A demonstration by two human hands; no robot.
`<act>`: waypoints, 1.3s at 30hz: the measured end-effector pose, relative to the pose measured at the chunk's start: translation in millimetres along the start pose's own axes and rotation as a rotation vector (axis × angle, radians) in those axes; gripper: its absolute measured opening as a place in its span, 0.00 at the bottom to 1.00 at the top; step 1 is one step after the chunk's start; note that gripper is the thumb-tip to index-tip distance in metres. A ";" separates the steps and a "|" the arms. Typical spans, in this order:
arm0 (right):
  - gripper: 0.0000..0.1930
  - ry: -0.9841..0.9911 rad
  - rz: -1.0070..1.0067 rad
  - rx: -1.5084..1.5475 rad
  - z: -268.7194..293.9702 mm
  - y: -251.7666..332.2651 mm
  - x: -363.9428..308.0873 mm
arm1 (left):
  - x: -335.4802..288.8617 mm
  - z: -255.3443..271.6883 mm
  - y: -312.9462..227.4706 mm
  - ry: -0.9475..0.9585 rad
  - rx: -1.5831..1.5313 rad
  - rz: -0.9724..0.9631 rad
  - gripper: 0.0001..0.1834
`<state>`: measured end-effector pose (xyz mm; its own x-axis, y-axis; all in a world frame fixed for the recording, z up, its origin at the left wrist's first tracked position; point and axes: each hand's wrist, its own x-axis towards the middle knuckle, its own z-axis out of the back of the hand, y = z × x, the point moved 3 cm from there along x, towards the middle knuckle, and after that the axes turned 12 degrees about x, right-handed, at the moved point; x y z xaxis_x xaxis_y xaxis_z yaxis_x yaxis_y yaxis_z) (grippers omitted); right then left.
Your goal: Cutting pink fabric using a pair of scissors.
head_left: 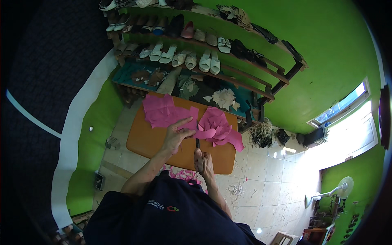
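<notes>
My left hand (174, 137) is closed on a pink sheet (187, 114), thumb and index finger reaching to its right part. Dark-bladed scissors (197, 142) point away from me, gripped in my right hand (204, 162). Their blades lie at the sheet, beside a curved pink strip that extends to the right. A wider spread of pink material (158, 108) lies at the far left of the orange-brown tabletop (143, 141). Several cut pink pieces (214, 122) are heaped on its right side, some hanging over the edge.
Pink scraps (184, 174) lie below the table's near edge. Beyond the table stands a wooden rack (241, 67) of shoes and sandals, with pale offcuts (223, 99) on its lowest shelf. Shavings (237, 190) litter the tiled floor at right. A white fan (345, 188) stands further right.
</notes>
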<state>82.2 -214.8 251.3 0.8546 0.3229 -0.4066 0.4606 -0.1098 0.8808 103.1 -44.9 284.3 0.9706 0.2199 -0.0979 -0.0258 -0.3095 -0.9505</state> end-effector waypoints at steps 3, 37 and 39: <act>0.30 -0.024 0.006 0.015 0.0 -0.9 0.5 | -0.2 -0.3 0.8 0.007 -0.006 0.004 0.33; 0.31 0.000 0.065 -0.048 1.7 -1.7 21.5 | -0.9 -4.8 13.8 -0.021 0.032 0.014 0.25; 0.31 -0.006 0.074 -0.029 0.6 -0.3 20.1 | -0.4 -4.5 13.4 -0.014 0.037 0.019 0.25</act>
<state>99.4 -208.8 242.7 0.8877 0.3092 -0.3411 0.3887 -0.1063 0.9152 103.4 -53.3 272.9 0.9665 0.2271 -0.1196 -0.0531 -0.2791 -0.9588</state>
